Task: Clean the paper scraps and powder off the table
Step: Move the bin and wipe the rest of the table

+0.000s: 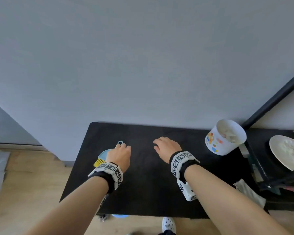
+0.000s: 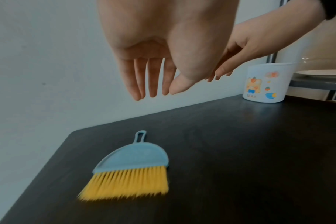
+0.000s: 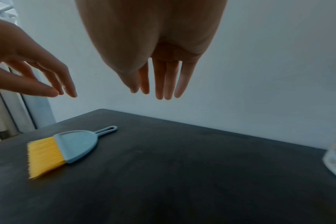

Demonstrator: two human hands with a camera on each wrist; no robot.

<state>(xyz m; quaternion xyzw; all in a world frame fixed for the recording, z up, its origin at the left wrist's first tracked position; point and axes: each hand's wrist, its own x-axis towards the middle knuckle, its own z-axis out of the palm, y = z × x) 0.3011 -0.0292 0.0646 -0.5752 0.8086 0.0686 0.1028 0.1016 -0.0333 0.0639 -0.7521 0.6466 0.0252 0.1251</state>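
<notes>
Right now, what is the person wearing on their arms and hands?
Both arms are bare, with no sleeves or gloves. Each wrist has a black band carrying white blocks printed with black-and-white square codes: one behind the left hand, one behind the right hand, which also has a white boxy piece.

Grey wall (image 1: 143, 56) — wooden floor (image 1: 32, 184)

You can read one word only: "BEAR", in small pale letters low on the white cup (image 2: 267, 84), under its cartoon bear. The wristbands (image 1: 181, 161) carry black-and-white square code markers, with no letters or numbers on them.
</notes>
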